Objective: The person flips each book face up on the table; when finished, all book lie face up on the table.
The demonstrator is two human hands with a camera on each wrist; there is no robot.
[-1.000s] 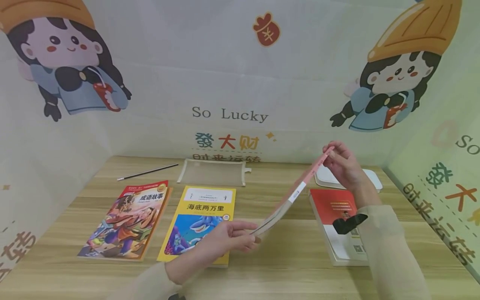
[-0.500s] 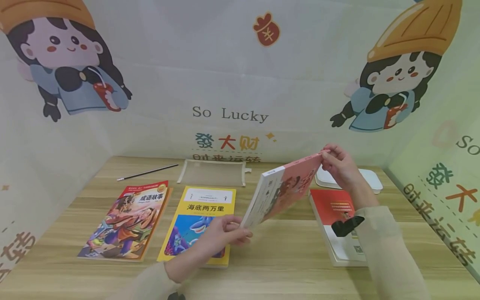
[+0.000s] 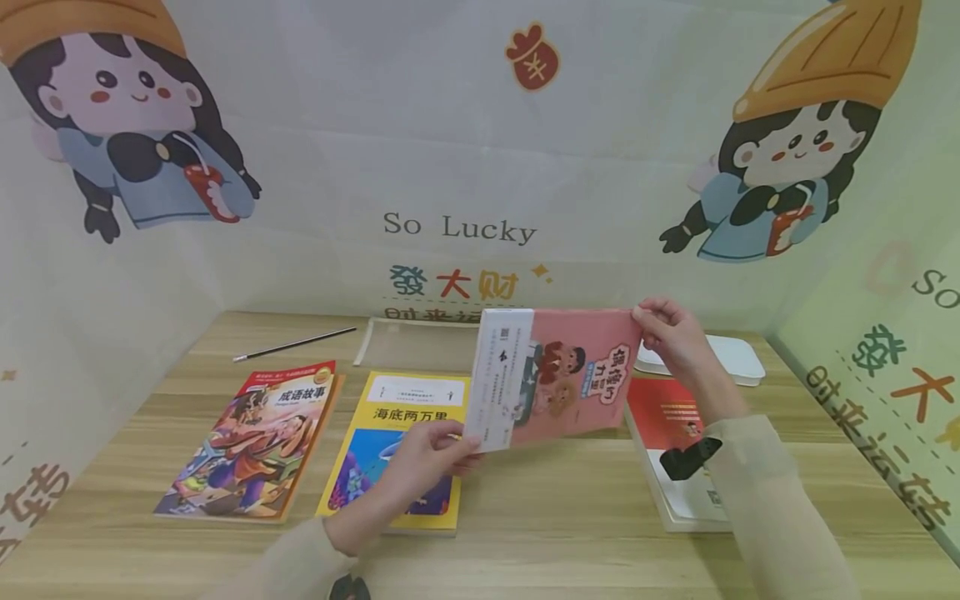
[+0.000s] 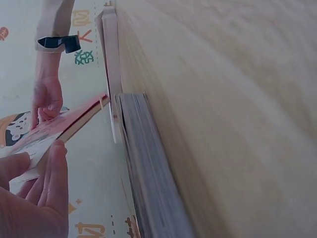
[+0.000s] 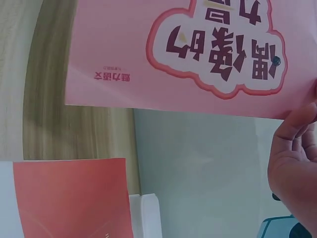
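Note:
A pink book with a white band along its left side is raised over the table, turned sideways, its illustrated cover facing the head camera. My left hand pinches its lower left corner between thumb and fingers. At the upper right corner, my right hand grips the edge. The left wrist view shows the page edges of this book between both hands. Below and left lies a yellow book, partly covered by my left hand. A red and white book lies under my right forearm.
An illustrated book with a red top lies at the left. Behind it rests a dark pencil. A beige mesh pouch and a white case sit near the printed back curtain.
The pink book has swung from edge-on to showing its full front cover. Both hands kept their hold; the left moved slightly left, and the right dropped a little.

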